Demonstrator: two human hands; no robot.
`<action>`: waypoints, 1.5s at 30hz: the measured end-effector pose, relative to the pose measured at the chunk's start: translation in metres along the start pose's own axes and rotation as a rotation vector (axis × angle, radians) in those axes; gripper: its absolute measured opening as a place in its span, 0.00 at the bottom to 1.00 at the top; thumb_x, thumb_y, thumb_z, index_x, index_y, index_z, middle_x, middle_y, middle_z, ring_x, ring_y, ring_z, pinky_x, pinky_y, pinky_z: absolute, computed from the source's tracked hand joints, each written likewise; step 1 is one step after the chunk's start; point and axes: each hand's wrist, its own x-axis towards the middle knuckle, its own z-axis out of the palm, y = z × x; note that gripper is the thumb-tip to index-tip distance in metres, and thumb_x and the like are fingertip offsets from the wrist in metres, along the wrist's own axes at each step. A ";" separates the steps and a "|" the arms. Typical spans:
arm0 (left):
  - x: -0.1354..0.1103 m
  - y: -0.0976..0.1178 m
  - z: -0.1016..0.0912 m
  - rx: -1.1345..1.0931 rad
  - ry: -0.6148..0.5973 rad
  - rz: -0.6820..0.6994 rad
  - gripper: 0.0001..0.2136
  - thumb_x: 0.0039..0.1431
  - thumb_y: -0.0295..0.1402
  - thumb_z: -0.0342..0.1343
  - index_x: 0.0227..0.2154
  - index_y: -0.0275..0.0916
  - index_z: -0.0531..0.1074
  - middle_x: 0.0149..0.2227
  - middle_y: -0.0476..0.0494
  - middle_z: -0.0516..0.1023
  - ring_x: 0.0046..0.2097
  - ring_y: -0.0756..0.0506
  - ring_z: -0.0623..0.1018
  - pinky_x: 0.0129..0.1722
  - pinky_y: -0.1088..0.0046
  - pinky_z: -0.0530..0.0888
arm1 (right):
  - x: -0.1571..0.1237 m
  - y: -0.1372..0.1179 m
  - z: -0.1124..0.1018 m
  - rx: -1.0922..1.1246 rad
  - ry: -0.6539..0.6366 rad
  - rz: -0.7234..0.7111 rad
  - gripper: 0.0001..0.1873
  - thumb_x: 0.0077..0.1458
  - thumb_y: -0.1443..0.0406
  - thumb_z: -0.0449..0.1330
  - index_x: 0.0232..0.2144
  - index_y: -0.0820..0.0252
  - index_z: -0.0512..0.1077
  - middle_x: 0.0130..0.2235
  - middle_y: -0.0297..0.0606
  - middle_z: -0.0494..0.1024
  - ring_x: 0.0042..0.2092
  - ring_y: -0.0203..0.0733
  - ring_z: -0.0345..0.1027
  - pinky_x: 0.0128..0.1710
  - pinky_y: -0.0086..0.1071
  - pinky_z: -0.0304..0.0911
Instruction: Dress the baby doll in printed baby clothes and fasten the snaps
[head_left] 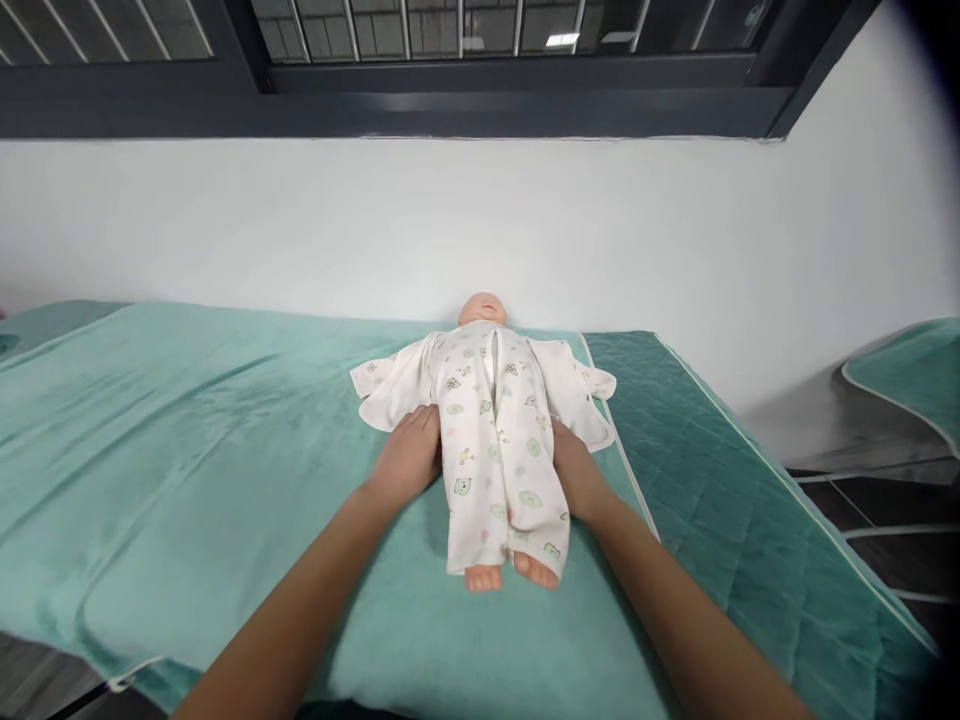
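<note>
A baby doll (482,309) lies on its back, its head near the wall and its bare feet (483,578) towards me. It wears a white patterned top (401,378) with sleeves and hem flaps spread to both sides, and matching trousers (472,470). At the doll's left-side edge in view, my left hand (409,455) is closed against the trousers, with its fingertips tucked out of sight. My right hand (576,468) is closed at the opposite side of the trousers, beside the top's flap; most of its fingers are hidden by the cloth.
Under the doll is a light green sheet (225,480) on a bed. A darker quilted green cover (720,500) shows at the right. Behind stand a white wall (300,220) and a dark-framed barred window (450,100). Another green-covered surface (911,375) is at far right.
</note>
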 end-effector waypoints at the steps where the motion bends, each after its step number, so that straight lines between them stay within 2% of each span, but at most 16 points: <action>1: -0.003 0.001 -0.001 0.061 -0.014 0.004 0.07 0.55 0.25 0.52 0.38 0.37 0.69 0.39 0.36 0.74 0.43 0.37 0.73 0.44 0.58 0.70 | 0.000 0.000 0.001 -0.020 -0.002 -0.006 0.16 0.60 0.61 0.53 0.46 0.60 0.74 0.40 0.47 0.74 0.47 0.53 0.67 0.47 0.42 0.64; 4: -0.015 0.002 -0.005 0.152 -0.013 0.022 0.07 0.56 0.22 0.49 0.36 0.37 0.68 0.37 0.37 0.74 0.41 0.38 0.72 0.42 0.61 0.69 | -0.002 0.002 0.004 -0.114 -0.018 -0.016 0.13 0.60 0.63 0.53 0.40 0.61 0.75 0.41 0.48 0.74 0.44 0.51 0.66 0.45 0.41 0.63; 9: -0.033 0.002 -0.010 0.028 0.003 -0.019 0.06 0.56 0.23 0.51 0.34 0.39 0.66 0.35 0.42 0.73 0.39 0.42 0.72 0.40 0.65 0.68 | -0.005 0.004 0.007 -0.294 -0.073 -0.047 0.09 0.58 0.66 0.54 0.35 0.61 0.74 0.38 0.45 0.74 0.43 0.49 0.64 0.44 0.39 0.60; 14: -0.034 0.000 -0.011 -0.030 -0.004 -0.006 0.06 0.55 0.22 0.50 0.29 0.40 0.64 0.32 0.46 0.72 0.38 0.44 0.71 0.39 0.67 0.66 | -0.007 0.008 0.001 -0.409 -0.116 0.002 0.06 0.57 0.70 0.56 0.33 0.60 0.73 0.38 0.42 0.74 0.43 0.47 0.64 0.43 0.37 0.58; 18: -0.033 -0.003 -0.010 -0.029 0.009 0.003 0.06 0.56 0.22 0.51 0.30 0.40 0.65 0.33 0.47 0.73 0.39 0.44 0.71 0.40 0.66 0.66 | -0.010 0.012 -0.005 -0.382 -0.081 0.072 0.09 0.55 0.74 0.56 0.36 0.59 0.73 0.41 0.40 0.75 0.46 0.46 0.64 0.45 0.37 0.58; 22: -0.035 -0.005 -0.007 -0.056 0.028 0.006 0.06 0.56 0.22 0.51 0.31 0.41 0.64 0.34 0.47 0.73 0.40 0.44 0.71 0.41 0.66 0.66 | -0.019 0.011 -0.014 -0.330 -0.037 0.049 0.11 0.54 0.76 0.55 0.33 0.58 0.73 0.39 0.38 0.75 0.45 0.45 0.64 0.46 0.37 0.58; 26: -0.038 -0.004 -0.007 -0.110 0.077 -0.074 0.06 0.55 0.24 0.52 0.32 0.41 0.62 0.34 0.48 0.72 0.37 0.45 0.71 0.39 0.66 0.66 | -0.030 0.009 -0.023 -0.234 -0.015 0.019 0.14 0.54 0.76 0.53 0.33 0.56 0.75 0.38 0.36 0.77 0.44 0.44 0.65 0.47 0.38 0.57; 30: -0.038 0.002 -0.010 -0.136 0.007 -0.079 0.05 0.54 0.26 0.52 0.33 0.41 0.64 0.34 0.47 0.73 0.38 0.44 0.71 0.40 0.65 0.67 | -0.033 0.007 -0.024 -0.165 -0.090 0.047 0.15 0.51 0.77 0.52 0.32 0.55 0.75 0.37 0.34 0.77 0.42 0.43 0.67 0.46 0.39 0.57; 32: -0.038 0.002 -0.012 -0.182 -0.011 -0.081 0.07 0.54 0.25 0.51 0.36 0.42 0.66 0.36 0.47 0.74 0.40 0.44 0.72 0.41 0.65 0.68 | -0.033 0.009 -0.023 -0.093 -0.065 0.075 0.15 0.52 0.76 0.51 0.33 0.56 0.74 0.38 0.34 0.77 0.43 0.43 0.68 0.47 0.38 0.58; 35: -0.036 -0.006 -0.013 -0.248 0.084 -0.179 0.10 0.55 0.25 0.48 0.39 0.42 0.67 0.40 0.46 0.74 0.42 0.44 0.73 0.43 0.65 0.70 | -0.030 0.021 -0.025 0.007 0.114 0.179 0.12 0.57 0.70 0.50 0.37 0.56 0.73 0.41 0.37 0.76 0.45 0.43 0.68 0.48 0.37 0.61; 37: -0.033 -0.015 -0.012 -0.161 0.220 -0.309 0.09 0.58 0.28 0.48 0.41 0.40 0.67 0.42 0.41 0.74 0.45 0.42 0.73 0.46 0.62 0.70 | -0.028 0.034 -0.030 -0.070 0.226 0.328 0.11 0.60 0.64 0.51 0.40 0.58 0.73 0.42 0.40 0.76 0.45 0.45 0.69 0.47 0.38 0.62; 38: -0.032 -0.019 -0.011 -0.075 0.279 -0.384 0.09 0.60 0.32 0.48 0.42 0.39 0.68 0.44 0.38 0.74 0.47 0.39 0.72 0.47 0.59 0.70 | -0.027 0.042 -0.034 -0.158 0.235 0.421 0.12 0.60 0.61 0.52 0.40 0.58 0.72 0.43 0.42 0.76 0.45 0.46 0.69 0.46 0.40 0.62; 40: -0.028 -0.026 -0.009 0.101 0.335 -0.521 0.15 0.62 0.40 0.49 0.46 0.36 0.69 0.47 0.32 0.74 0.52 0.33 0.70 0.49 0.52 0.68 | -0.026 0.053 -0.041 -0.362 0.152 0.602 0.16 0.60 0.56 0.52 0.41 0.59 0.72 0.44 0.45 0.75 0.45 0.51 0.69 0.42 0.41 0.62; 42: -0.025 -0.029 -0.007 0.201 0.314 -0.615 0.21 0.61 0.44 0.49 0.49 0.34 0.68 0.51 0.28 0.72 0.55 0.29 0.67 0.50 0.48 0.67 | -0.025 0.058 -0.047 -0.500 0.027 0.744 0.21 0.59 0.50 0.51 0.40 0.59 0.72 0.42 0.48 0.75 0.42 0.53 0.69 0.37 0.41 0.61; 45: -0.023 -0.030 -0.004 0.258 0.291 -0.674 0.25 0.59 0.45 0.51 0.51 0.30 0.67 0.57 0.25 0.66 0.60 0.27 0.63 0.53 0.47 0.65 | -0.024 0.057 -0.051 -0.529 -0.076 0.878 0.25 0.58 0.44 0.49 0.35 0.57 0.71 0.37 0.46 0.76 0.38 0.52 0.71 0.32 0.39 0.59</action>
